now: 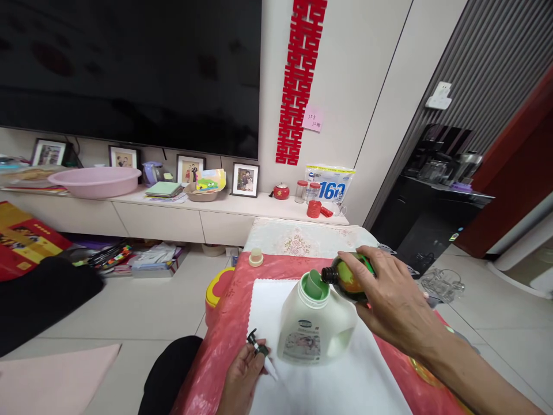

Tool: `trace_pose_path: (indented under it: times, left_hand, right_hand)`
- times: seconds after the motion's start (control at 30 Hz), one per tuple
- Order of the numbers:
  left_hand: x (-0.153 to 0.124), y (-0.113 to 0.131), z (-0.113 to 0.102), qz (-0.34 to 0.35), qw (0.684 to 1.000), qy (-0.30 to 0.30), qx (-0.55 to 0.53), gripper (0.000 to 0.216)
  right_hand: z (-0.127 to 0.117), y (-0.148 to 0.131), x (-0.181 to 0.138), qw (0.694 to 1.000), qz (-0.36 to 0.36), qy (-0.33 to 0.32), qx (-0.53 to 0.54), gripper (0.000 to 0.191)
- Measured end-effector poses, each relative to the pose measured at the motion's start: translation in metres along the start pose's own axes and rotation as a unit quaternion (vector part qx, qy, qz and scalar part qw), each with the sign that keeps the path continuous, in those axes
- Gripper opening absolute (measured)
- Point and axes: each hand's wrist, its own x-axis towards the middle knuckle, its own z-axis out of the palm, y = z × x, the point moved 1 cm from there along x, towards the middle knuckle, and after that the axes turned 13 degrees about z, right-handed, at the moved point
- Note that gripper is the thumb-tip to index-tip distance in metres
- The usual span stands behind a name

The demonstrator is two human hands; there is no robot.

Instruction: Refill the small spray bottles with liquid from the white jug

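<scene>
My right hand (pixel 389 288) is wrapped round a dark bottle (pixel 348 278) with a green and yellow label. The bottle is tilted left, its black threaded neck at the mouth of a pale green laundry detergent jug (pixel 309 331). A green spout (pixel 315 286) shows inside the jug's opening, and the jug stands upright on a white cloth (pixel 265 300). In my closed left hand (pixel 244 369) is a black pump head (pixel 258 344) with a pale tube pointing down to the right. Whether liquid is flowing from the bottle I cannot tell.
A cream cap (pixel 256 257) lies on the red tablecloth (pixel 228 328) at the far left. Beyond the table, a white cabinet (pixel 224 216) carries a pink basin (pixel 97 181), picture frames and jars. A red and yellow stool (pixel 216 288) stands left of the table.
</scene>
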Motion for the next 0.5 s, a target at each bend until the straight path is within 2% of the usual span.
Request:
trace_pose_path:
  times: [0.23, 0.5]
  left_hand:
    - [0.0035, -0.0063, -0.0059, -0.012, 1.000, -0.008, -0.001, 0.055]
    - [-0.0003, 0.0000, 0.0010, -0.001, 1.000, -0.004, 0.002, 0.056]
  right_hand:
    - [-0.0016, -0.0049, 0.0039, 1.000, -0.012, 0.002, -0.014, 0.077]
    - [-0.0006, -0.0035, 0.0032, 1.000, -0.010, -0.003, -0.016, 0.074]
